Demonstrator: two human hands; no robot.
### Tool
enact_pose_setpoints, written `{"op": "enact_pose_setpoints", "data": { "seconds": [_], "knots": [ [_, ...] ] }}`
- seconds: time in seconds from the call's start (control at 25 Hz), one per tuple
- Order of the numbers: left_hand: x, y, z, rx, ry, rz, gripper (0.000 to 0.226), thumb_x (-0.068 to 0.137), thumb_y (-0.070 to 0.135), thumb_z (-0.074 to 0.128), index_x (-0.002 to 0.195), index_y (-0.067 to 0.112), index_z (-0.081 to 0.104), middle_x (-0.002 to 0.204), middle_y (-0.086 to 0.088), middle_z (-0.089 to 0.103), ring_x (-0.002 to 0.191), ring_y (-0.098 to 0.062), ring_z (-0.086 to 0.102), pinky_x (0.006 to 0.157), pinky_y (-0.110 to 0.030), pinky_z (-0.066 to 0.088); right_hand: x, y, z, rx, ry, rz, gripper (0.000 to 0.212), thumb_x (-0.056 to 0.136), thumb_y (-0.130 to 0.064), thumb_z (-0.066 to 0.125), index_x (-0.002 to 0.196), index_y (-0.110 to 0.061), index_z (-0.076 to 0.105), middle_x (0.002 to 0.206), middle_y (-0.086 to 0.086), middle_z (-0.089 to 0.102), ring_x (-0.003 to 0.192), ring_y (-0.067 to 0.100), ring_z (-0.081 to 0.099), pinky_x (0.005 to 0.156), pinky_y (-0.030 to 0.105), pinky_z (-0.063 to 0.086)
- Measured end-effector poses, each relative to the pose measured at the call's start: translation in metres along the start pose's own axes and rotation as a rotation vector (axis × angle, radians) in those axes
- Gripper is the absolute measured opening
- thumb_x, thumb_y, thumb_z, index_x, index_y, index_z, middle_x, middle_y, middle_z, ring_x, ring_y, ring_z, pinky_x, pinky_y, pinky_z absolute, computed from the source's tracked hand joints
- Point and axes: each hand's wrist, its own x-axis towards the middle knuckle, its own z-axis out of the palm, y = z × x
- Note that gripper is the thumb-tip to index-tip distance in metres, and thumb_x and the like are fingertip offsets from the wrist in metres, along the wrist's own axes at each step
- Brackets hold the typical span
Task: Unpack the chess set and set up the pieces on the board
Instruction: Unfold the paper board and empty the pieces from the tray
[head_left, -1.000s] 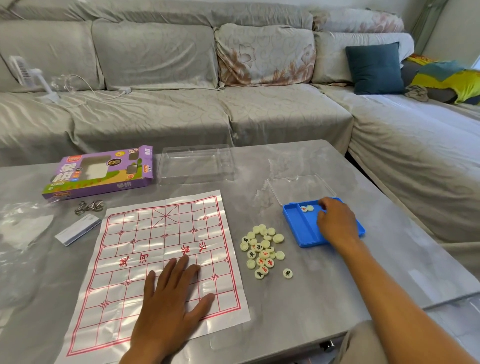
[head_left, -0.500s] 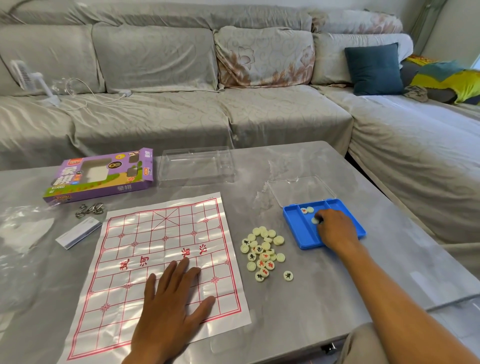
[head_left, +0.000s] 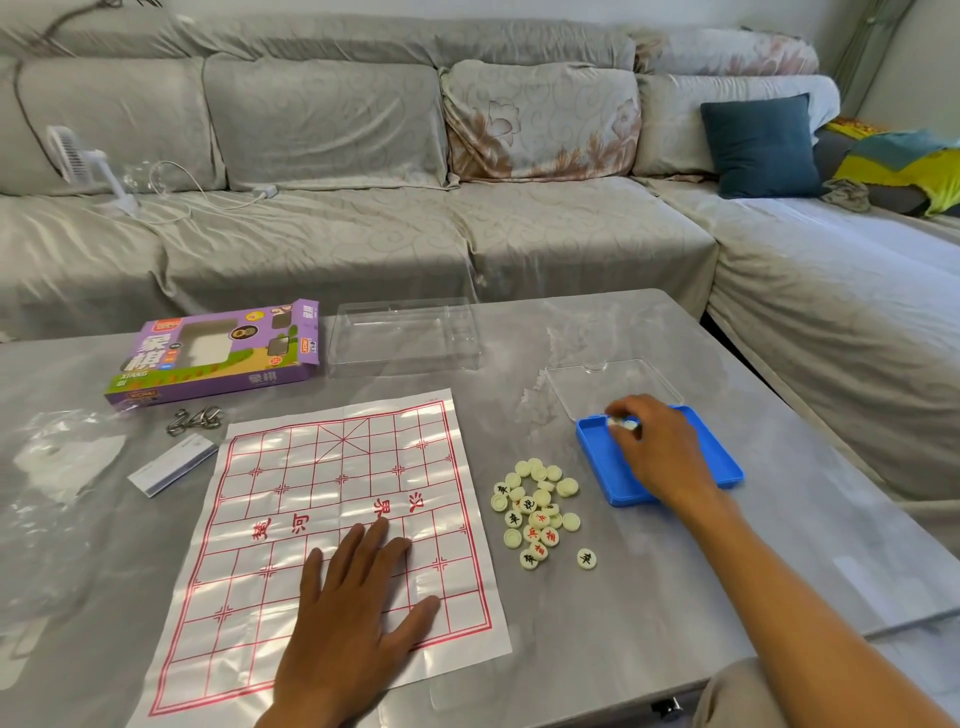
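Note:
A white paper chess board (head_left: 291, 499) with a red grid lies flat on the grey table. My left hand (head_left: 348, 618) rests flat on its near half, fingers spread. Right of the board sits a pile of several cream round pieces (head_left: 535, 512) with red or black characters. Further right is a blue tray (head_left: 722, 467). My right hand (head_left: 660, 452) reaches into the tray and its fingertips pinch cream pieces (head_left: 623, 424) at the tray's far left corner.
A purple chess box (head_left: 218, 353) and a clear plastic insert (head_left: 405, 338) lie at the table's far side. A clear lid (head_left: 613, 384) lies behind the tray. Metal rings (head_left: 195, 420), a white booklet (head_left: 171, 470) and a plastic bag (head_left: 62, 457) are left.
My right hand has slid left inside the blue tray to the loose pieces at its far left corner and closed its fingertips on them. My left hand stays on the board.

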Motion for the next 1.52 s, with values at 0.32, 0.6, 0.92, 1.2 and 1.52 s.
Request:
{"op": "enact_pose_setpoints", "data": {
  "seconds": [0.32,0.6,0.92,1.2,1.52],
  "knots": [
    [0.001,0.000,0.001,0.022,0.011,0.003,0.077,0.080,0.085,0.012,0.139,0.042,0.038,0.154,0.014,0.014,0.144,-0.019,0.020,0.115,-0.057,0.011,-0.014,-0.041,0.033,0.008,-0.259,-0.132,0.016,0.093,-0.032,0.057,0.100,-0.023,0.068,0.103,-0.008,0.064,0.087,0.009,0.057,0.079,0.029,0.049],
    [0.003,0.001,-0.005,0.090,-0.047,0.033,0.066,0.085,0.079,0.023,0.132,0.038,0.041,0.149,0.006,0.038,0.133,-0.025,0.044,0.103,-0.062,0.033,0.011,0.040,0.014,-0.225,-0.196,0.154,0.038,0.090,-0.002,0.045,0.122,-0.017,0.059,0.131,0.002,0.054,0.116,0.026,0.048,0.090,0.038,0.043],
    [0.003,-0.002,0.001,0.118,-0.004,0.023,0.064,0.084,0.079,0.026,0.132,0.039,0.038,0.149,0.010,0.030,0.133,-0.025,0.043,0.104,-0.061,0.031,0.012,0.042,0.015,-0.213,-0.220,0.040,0.030,0.093,-0.010,0.049,0.120,-0.019,0.061,0.125,0.001,0.058,0.111,0.022,0.053,0.090,0.039,0.047],
    [0.002,-0.003,-0.001,0.118,-0.003,0.033,0.062,0.084,0.078,0.028,0.132,0.040,0.040,0.149,0.010,0.030,0.133,-0.024,0.043,0.105,-0.060,0.029,0.011,0.043,0.013,-0.201,-0.233,0.035,0.034,0.094,-0.011,0.049,0.125,-0.020,0.058,0.128,0.001,0.058,0.115,0.022,0.051,0.092,0.034,0.045],
    [0.002,0.000,-0.005,0.140,-0.039,0.014,0.065,0.084,0.079,0.025,0.128,0.038,0.049,0.145,0.005,0.045,0.131,-0.025,0.047,0.103,-0.060,0.033,0.009,0.044,0.013,-0.255,-0.218,0.072,0.039,0.097,-0.023,0.048,0.133,-0.035,0.051,0.122,-0.003,0.063,0.103,0.018,0.058,0.076,0.032,0.048]
  ]
}}
